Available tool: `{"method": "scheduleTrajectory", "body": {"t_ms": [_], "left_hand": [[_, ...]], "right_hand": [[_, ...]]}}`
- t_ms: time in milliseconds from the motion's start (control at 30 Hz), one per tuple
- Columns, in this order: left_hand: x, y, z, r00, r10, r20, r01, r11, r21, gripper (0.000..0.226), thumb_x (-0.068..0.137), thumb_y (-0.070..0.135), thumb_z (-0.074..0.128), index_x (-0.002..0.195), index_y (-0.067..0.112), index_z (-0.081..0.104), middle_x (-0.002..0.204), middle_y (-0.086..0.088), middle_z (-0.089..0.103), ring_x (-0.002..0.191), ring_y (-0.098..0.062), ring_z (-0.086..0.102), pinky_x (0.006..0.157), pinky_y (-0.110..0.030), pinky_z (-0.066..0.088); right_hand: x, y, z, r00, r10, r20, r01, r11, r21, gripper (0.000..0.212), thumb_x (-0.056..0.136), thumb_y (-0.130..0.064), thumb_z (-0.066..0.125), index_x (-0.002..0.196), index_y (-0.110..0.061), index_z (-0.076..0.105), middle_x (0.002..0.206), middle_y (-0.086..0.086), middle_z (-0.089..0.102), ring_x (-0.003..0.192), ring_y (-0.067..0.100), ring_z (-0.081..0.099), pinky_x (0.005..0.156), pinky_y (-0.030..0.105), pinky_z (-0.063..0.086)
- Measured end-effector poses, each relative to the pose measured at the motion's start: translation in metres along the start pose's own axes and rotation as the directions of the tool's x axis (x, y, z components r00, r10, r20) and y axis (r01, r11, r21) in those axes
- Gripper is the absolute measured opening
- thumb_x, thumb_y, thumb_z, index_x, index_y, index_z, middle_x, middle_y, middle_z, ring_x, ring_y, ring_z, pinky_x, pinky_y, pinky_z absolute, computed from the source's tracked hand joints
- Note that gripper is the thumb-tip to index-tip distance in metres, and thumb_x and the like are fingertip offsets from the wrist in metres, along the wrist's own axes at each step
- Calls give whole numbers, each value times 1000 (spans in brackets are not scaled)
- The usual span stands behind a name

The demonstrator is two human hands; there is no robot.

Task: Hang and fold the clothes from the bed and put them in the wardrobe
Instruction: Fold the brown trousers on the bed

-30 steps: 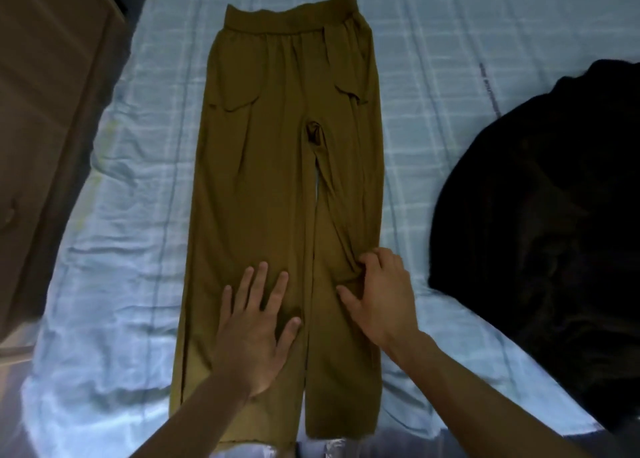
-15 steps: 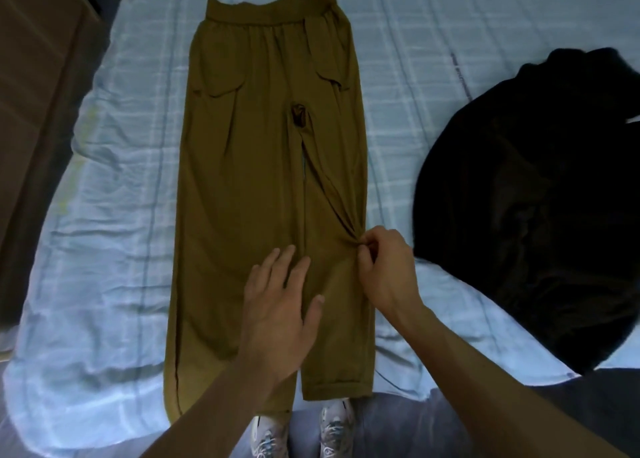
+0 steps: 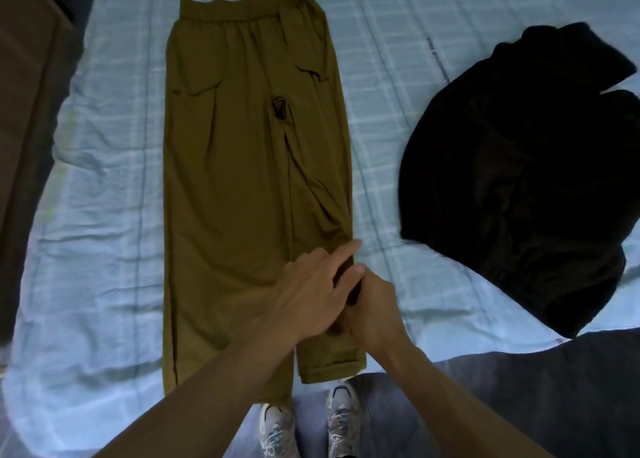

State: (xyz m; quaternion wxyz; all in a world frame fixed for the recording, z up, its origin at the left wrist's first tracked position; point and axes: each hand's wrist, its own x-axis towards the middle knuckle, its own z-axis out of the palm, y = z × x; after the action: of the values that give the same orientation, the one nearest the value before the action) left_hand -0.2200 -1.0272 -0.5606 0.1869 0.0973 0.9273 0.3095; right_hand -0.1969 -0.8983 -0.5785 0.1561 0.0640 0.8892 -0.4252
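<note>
Far left of the hands stands brown wooden furniture (image 3: 24, 111), beside the bed (image 3: 104, 215) with its pale blue checked sheet. The olive-brown trousers (image 3: 235, 180) lie flat on the bed, waistband far beyond the hands. The left hand (image 3: 311, 295) rests on the right-side leg with fingers stretched. The right hand (image 3: 375, 305) touches it and pinches that leg's outer edge, its fingers partly hidden. A black garment (image 3: 512, 180) lies right of the hands, with sneakers (image 3: 277, 430) below the forearms.

Olive-mustard trousers (image 3: 242, 180) lie on a pale blue checked bedsheet (image 3: 104, 215) — a plain black garment (image 3: 512, 180) at right, grey-white sneakers (image 3: 308, 423) near.
</note>
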Motion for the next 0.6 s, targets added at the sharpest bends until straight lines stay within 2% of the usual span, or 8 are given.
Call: {"method": "scheduleTrajectory", "body": {"t_ms": [67,133,167,267,367,433,500,600], "left_hand": [[3,10,1,999,-26,-24,24,995,-93,50,96,66,21,116,40,60,96,5,61,90,-12,58,81,-31,46],[8,23,0,995,-79,-60,64,975,-211,38,101,51,38,80,30,61,81,3,60,77,-11,57,71,-31,43],[11,32,-2,992,-98,-74,74,959,-274,37,101,44,45,75,25,62,77,2,61,74,-12,58,69,-34,46],[13,69,-19,989,-131,-74,70,835,-546,23,97,30,59,84,17,74,79,4,72,77,-9,66,74,-32,54],[9,95,-43,973,-217,-79,31,462,-886,8,89,15,71,89,7,75,81,-3,74,74,-12,66,71,-28,54],[0,87,-49,952,-290,-98,15,364,-931,7,81,7,77,84,5,72,78,-8,71,71,-16,64,66,-31,53],[-11,60,-41,910,-396,-123,118,532,-838,15,75,2,80,80,10,69,80,-6,71,72,-17,64,65,-33,54],[-34,7,-19,891,-447,-85,373,824,-427,22,79,4,75,90,20,63,96,1,67,81,-13,63,67,-22,50]], "right_hand": [[-6,-2,-10,999,-47,2,47,998,-52,6,88,-11,67,93,-15,65,77,-13,61,65,0,55,65,9,42],[-13,-8,-27,996,-81,-29,78,992,-96,17,86,-11,69,102,-13,69,86,-6,69,71,4,57,70,10,40],[-17,-13,-39,994,-90,-55,81,986,-144,22,84,-11,69,105,-14,69,90,-3,71,74,7,57,72,15,40],[-35,-38,-80,974,-151,-170,85,935,-345,28,80,-8,67,105,-20,68,87,0,64,76,16,56,70,25,40],[-60,-67,-106,931,-265,-249,148,902,-406,25,80,-6,67,102,-18,66,86,1,60,70,20,57,61,34,49],[-73,-75,-98,921,-323,-216,206,877,-434,29,76,-2,65,99,-19,63,85,0,58,64,22,56,54,37,48],[-78,-70,-73,956,-281,-87,215,870,-443,35,75,0,62,102,-21,60,90,0,57,67,25,58,53,36,44],[-85,-50,-25,969,-46,243,153,883,-444,28,86,-8,54,111,-21,54,105,2,58,91,29,61,67,33,38]]}}
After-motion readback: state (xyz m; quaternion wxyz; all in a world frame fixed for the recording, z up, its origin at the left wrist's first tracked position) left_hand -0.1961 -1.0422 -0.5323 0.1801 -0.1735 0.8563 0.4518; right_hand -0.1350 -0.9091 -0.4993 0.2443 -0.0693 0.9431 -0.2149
